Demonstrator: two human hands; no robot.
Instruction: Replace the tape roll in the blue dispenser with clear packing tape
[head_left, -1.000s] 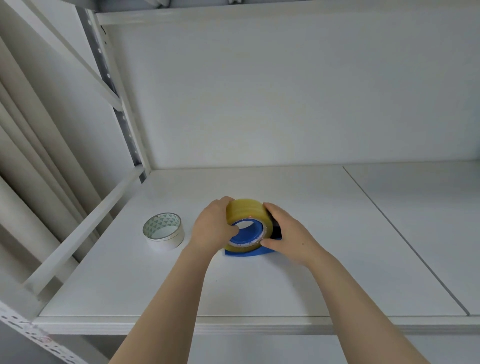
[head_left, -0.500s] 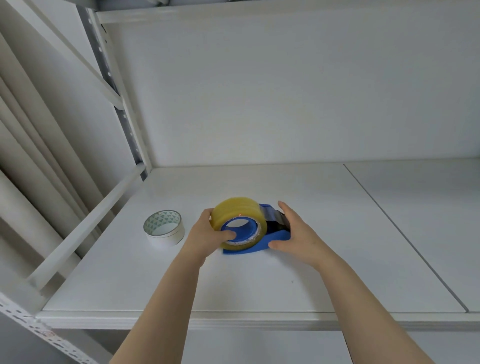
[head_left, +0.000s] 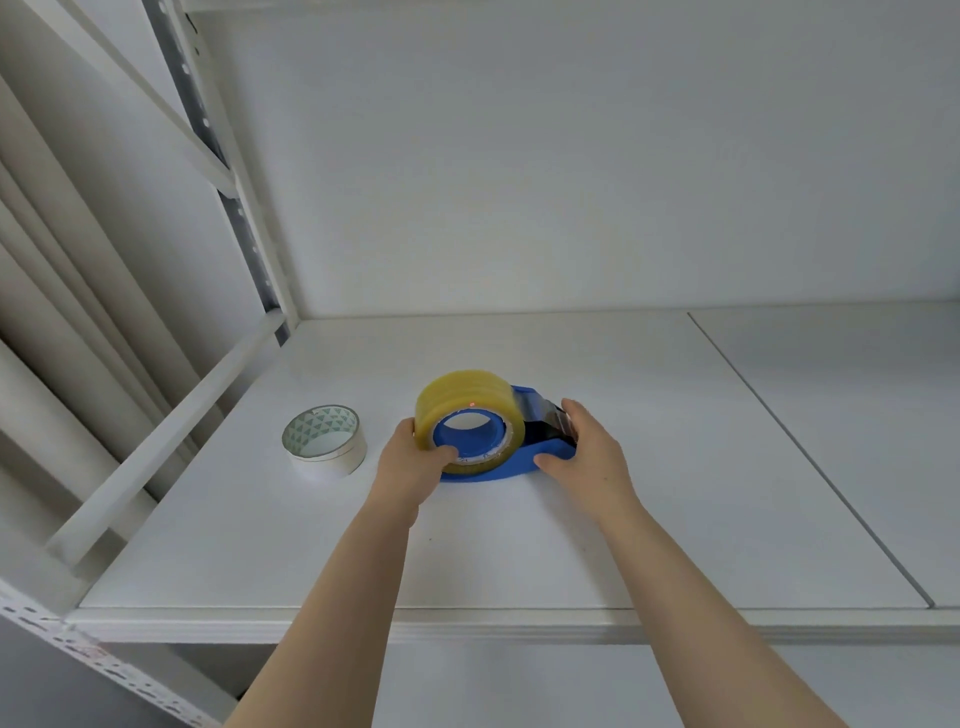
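**Clear tape roll seated on blue dispenser, white shelf**

Head view: a white shelf board (head_left: 519, 545) backed by a plain white wall, perforated steel uprights at left. The left hand (head_left: 413, 470) grips the clear packing tape roll (head_left: 467, 415) on the blue dispenser (head_left: 524, 460). The right hand (head_left: 587, 457) clasps the dispenser's end. A white tape roll (head_left: 324, 441) lies just left.

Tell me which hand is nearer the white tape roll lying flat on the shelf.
Left. The left hand grips the yellowish clear tape roll beside the white tape roll; the right hand holds the blue dispenser farther right.
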